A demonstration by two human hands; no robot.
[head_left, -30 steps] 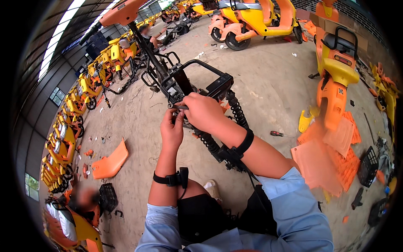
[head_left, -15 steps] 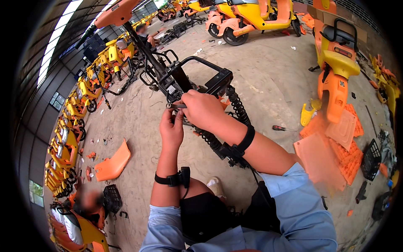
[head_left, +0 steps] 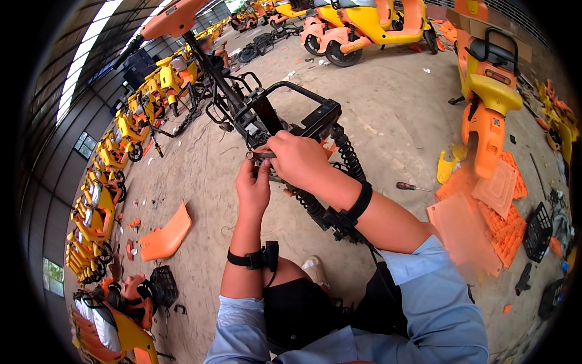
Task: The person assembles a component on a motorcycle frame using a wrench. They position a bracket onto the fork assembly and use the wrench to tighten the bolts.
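A small dark wrench (head_left: 264,155) with a ring end lies crosswise between my hands, over the stripped black scooter frame (head_left: 265,115). My right hand (head_left: 297,156) is closed around its right part, knuckles up. From below, my left hand (head_left: 253,187) pinches near the ring end with thumb and fingers. Just beyond my hands are the frame's inner metal parts, partly hidden by my right hand. A black rear rack (head_left: 321,116) and a coil shock absorber (head_left: 347,153) stand to the right of them. Whether the wrench touches a bolt is hidden.
An orange panel (head_left: 167,233) lies on the floor at left. To the right are a screwdriver (head_left: 412,186), flat orange panels (head_left: 464,227) and a black basket (head_left: 537,232). A yellow-orange scooter (head_left: 485,115) stands beyond them. Rows of scooters line the left; a person (head_left: 215,54) sits far back.
The view has shifted a little, so most things appear slightly farther right. Both hands keep nearly the same hold on the wrench. The distant person's arm has changed position.
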